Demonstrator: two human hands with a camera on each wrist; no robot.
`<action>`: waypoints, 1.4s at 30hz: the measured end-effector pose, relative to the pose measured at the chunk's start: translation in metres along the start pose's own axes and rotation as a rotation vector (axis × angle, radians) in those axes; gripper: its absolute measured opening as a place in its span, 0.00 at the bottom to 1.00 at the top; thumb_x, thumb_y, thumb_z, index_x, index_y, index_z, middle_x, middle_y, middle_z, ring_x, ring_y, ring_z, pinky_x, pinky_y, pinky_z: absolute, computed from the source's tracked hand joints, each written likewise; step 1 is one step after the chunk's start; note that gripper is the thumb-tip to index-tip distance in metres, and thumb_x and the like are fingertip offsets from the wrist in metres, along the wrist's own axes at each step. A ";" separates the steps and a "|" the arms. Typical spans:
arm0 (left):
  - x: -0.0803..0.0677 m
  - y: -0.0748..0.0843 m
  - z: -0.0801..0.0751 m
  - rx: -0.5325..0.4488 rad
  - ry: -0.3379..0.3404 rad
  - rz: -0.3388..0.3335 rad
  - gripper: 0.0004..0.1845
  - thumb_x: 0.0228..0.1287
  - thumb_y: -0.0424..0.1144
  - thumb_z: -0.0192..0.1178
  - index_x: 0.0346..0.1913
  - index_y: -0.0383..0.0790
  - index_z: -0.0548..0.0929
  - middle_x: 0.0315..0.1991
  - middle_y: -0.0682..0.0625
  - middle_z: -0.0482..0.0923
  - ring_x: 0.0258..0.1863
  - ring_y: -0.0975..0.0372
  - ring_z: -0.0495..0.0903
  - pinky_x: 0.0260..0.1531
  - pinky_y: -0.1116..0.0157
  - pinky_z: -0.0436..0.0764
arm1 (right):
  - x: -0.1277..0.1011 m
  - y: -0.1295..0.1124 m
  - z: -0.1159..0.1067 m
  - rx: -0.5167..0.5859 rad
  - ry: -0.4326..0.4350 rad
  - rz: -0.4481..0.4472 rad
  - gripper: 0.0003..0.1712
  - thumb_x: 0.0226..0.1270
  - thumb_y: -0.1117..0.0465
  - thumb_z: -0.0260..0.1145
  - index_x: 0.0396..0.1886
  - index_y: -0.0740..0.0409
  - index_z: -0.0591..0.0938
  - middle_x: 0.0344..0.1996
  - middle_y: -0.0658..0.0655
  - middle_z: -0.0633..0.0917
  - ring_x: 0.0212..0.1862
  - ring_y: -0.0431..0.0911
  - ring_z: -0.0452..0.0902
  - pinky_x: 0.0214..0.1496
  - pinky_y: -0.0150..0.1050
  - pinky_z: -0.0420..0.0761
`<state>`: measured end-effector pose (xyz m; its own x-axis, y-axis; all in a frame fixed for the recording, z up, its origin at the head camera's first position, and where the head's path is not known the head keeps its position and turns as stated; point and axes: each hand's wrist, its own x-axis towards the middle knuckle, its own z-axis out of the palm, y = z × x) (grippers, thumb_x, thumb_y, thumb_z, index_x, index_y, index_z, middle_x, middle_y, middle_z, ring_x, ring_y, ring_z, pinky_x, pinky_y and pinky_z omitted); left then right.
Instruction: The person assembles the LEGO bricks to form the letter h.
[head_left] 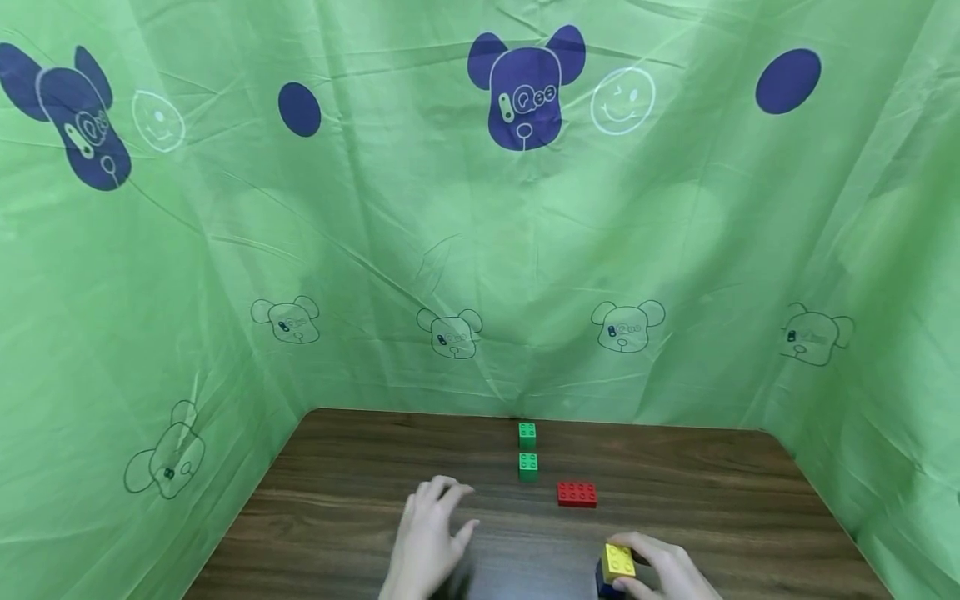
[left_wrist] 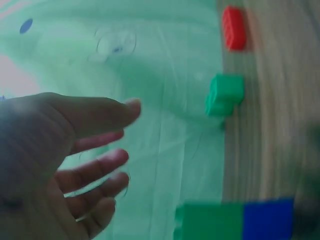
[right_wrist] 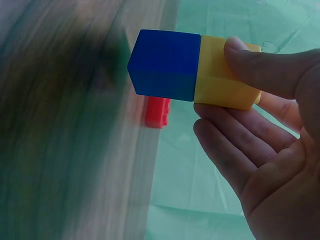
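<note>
My right hand [head_left: 670,570] pinches a yellow toy building brick [head_left: 619,562] between thumb and fingers. Under the yellow brick a dark blue brick [right_wrist: 164,62] is joined to it, seen best in the right wrist view. Whether the blue brick touches the table cannot be told. My left hand [head_left: 431,535] hovers over the table to the left, holding nothing, its fingers spread and slightly bent. Low in the left wrist view stands another stack, a green brick [left_wrist: 212,222] on a blue brick [left_wrist: 268,220], apart from that hand; the head view does not show it.
A long red brick [head_left: 577,495] lies on the dark wood table [head_left: 337,492] beyond the right hand. Two small green bricks, a nearer one [head_left: 528,467] and a farther one [head_left: 527,435], stand toward the back edge. A green printed cloth [head_left: 360,250] encloses the table's back and sides.
</note>
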<state>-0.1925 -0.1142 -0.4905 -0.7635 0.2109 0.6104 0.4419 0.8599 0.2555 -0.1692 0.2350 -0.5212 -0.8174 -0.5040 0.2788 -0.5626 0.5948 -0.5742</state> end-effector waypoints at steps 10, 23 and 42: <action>-0.007 -0.028 -0.014 0.057 -0.251 -0.232 0.28 0.40 0.39 0.75 0.50 0.48 0.80 0.50 0.48 0.76 0.45 0.53 0.77 0.37 0.56 0.74 | -0.004 0.007 0.000 0.022 -0.042 -0.008 0.22 0.61 0.49 0.65 0.49 0.58 0.78 0.41 0.49 0.83 0.44 0.29 0.76 0.35 0.32 0.80; -0.019 -0.042 0.002 -0.020 -0.340 -0.272 0.23 0.42 0.34 0.72 0.47 0.45 0.80 0.42 0.47 0.80 0.37 0.54 0.79 0.34 0.52 0.77 | -0.007 0.008 0.005 -0.021 -0.015 -0.046 0.21 0.60 0.50 0.66 0.48 0.58 0.78 0.41 0.48 0.84 0.44 0.31 0.78 0.34 0.31 0.79; -0.017 -0.038 0.005 -0.045 -0.375 -0.249 0.24 0.43 0.35 0.72 0.47 0.48 0.79 0.38 0.52 0.79 0.36 0.58 0.78 0.33 0.54 0.77 | -0.007 0.015 0.008 0.054 0.032 -0.114 0.19 0.60 0.55 0.67 0.48 0.60 0.78 0.40 0.49 0.84 0.43 0.29 0.77 0.33 0.32 0.80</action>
<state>-0.1989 -0.1481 -0.5142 -0.9632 0.1612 0.2150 0.2371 0.8865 0.3974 -0.1714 0.2427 -0.5378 -0.7527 -0.5455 0.3687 -0.6453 0.5000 -0.5776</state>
